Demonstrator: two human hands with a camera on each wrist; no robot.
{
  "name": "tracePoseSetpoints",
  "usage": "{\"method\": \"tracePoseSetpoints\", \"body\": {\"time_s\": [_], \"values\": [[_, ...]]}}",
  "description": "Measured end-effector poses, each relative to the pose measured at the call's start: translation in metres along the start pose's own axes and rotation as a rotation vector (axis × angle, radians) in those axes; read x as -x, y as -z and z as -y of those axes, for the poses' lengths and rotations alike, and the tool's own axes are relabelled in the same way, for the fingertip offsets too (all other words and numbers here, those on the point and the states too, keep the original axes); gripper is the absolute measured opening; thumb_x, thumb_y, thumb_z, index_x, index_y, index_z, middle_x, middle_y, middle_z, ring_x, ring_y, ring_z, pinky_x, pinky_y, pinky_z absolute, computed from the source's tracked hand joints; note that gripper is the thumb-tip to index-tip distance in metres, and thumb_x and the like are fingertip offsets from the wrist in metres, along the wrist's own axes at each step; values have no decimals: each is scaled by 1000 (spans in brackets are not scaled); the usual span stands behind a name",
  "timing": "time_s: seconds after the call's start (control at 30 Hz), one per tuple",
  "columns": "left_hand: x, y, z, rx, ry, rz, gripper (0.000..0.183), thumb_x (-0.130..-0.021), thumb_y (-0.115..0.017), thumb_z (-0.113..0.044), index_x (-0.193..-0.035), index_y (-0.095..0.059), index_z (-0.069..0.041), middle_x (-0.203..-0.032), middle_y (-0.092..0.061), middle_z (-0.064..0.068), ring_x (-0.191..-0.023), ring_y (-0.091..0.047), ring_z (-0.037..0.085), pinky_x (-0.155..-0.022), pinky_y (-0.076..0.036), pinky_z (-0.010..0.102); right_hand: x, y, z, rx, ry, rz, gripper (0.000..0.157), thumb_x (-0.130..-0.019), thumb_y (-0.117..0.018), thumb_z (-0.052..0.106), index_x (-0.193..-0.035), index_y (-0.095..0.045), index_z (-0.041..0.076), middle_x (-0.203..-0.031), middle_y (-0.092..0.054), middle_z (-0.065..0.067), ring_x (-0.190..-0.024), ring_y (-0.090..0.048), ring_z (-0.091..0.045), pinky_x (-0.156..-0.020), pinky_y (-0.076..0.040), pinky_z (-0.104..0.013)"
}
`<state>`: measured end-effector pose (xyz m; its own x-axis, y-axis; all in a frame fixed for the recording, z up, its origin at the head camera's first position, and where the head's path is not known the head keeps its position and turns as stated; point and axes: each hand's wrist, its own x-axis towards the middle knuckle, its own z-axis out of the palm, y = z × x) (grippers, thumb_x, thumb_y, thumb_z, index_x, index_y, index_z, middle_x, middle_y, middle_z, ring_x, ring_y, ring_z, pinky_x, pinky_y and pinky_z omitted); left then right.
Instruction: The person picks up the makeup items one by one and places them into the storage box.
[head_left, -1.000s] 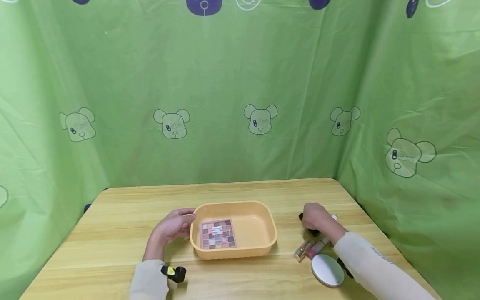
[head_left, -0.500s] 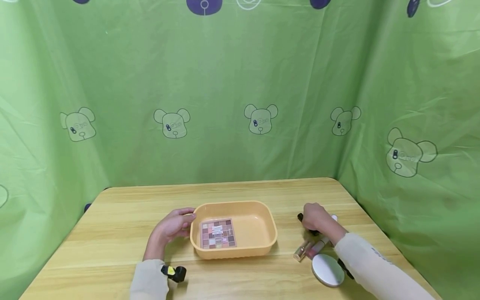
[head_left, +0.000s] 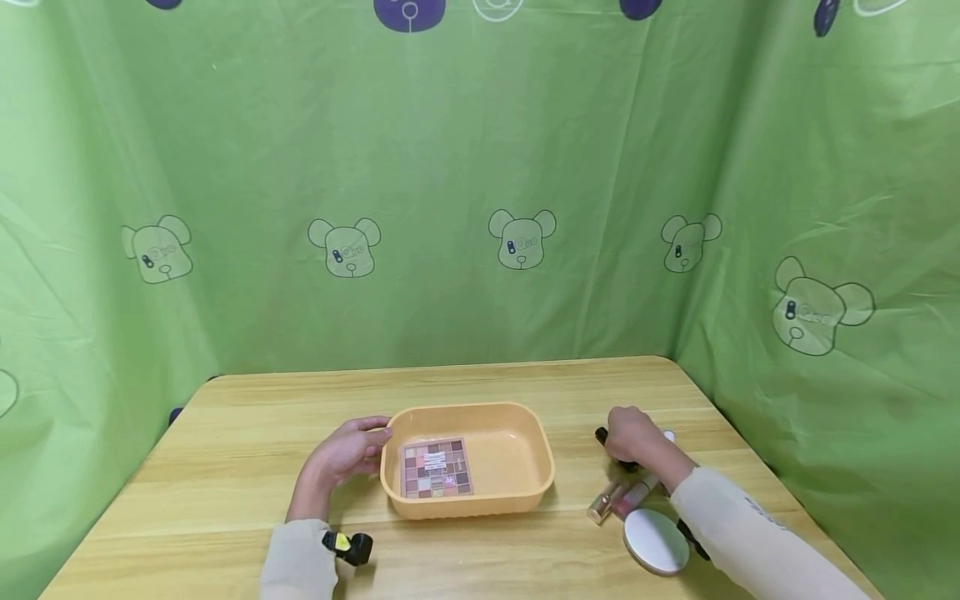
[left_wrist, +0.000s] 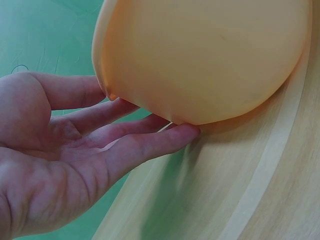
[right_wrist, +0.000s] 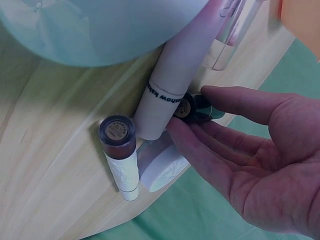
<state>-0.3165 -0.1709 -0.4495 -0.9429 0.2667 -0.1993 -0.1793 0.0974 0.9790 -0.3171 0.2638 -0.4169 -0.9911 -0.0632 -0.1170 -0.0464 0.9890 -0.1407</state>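
Observation:
My left hand (head_left: 347,454) is at the left end of a yellow-orange plastic basin (head_left: 517,502); in the left wrist view its fairly straight fingers (left_wrist: 150,142) touch the outer wall and rim. An eyeshadow palette (head_left: 437,468) lies inside the basin, towards its left. At the right of the table, my right hand (head_left: 633,437) pinches a black cosmetic tube (right_wrist: 202,107) between thumb and fingers. Much of that tube is hidden by the hand. Beside it lie a pale pink tube (right_wrist: 167,75) with lettering and a dark-capped tube with a white body (right_wrist: 122,170).
A round white disc (head_left: 656,542) lies near the right forearm. A gold-ended lipstick-like tube (head_left: 602,504) sits to its left, close to the pink tube. Another small round white item (right_wrist: 162,170) shows in the right wrist view. Green curtains (head_left: 450,167) surround the wooden table (head_left: 225,467).

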Motion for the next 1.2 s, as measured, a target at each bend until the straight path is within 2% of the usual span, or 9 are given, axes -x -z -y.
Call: {"method": "tracePoseSetpoints", "body": {"time_s": [0.27, 0.53, 0.7, 0.93, 1.2], "values": [[0, 0, 0, 10, 1, 3, 47, -97, -50, -13, -139, -40, 4, -124, -56, 26, -107, -60, 32, -87, -54, 45, -4, 3, 0, 38, 34, -34, 7, -67, -56, -2, -65, -53, 4, -63, -52, -10, -54, -49, -19, -42, -39, -23], [-1, 0, 0, 13, 3, 10, 46, -97, -49, -13, -139, -39, 4, -124, -55, 26, -107, -59, 32, -88, -54, 45, -5, 14, 13, -19, 45, -74, 14, -64, -51, -1, -57, -47, 10, -56, -49, -8, -49, -45, -18, -40, -35, -23], [0, 1, -1, 13, -15, 41, 48, -98, -48, -13, -140, -37, 6, -126, -53, 30, -110, -58, 34, -90, -53, 46, -4, 24, 26, -73, 89, -103, 19, -69, -50, -2, -56, -46, 12, -49, -42, -2, -44, -40, -15, -39, -34, -22], [1, 2, -2, 10, -26, 64, 48, -99, -47, -15, -141, -35, 7, -127, -52, 31, -110, -58, 34, -91, -52, 46, -3, 38, 53, -98, 128, -108, 11, -69, -53, -1, -63, -53, 8, -53, -53, -4, -46, -48, -17, -43, -38, -25], [1, 2, -2, 9, -23, 55, 49, -98, -49, -15, -140, -36, 6, -126, -53, 30, -109, -58, 33, -91, -52, 45, 2, 50, 88, -83, 201, -126, 9, -65, -58, 0, -65, -54, 9, -54, -55, -1, -50, -52, -17, -46, -42, -26]]}}
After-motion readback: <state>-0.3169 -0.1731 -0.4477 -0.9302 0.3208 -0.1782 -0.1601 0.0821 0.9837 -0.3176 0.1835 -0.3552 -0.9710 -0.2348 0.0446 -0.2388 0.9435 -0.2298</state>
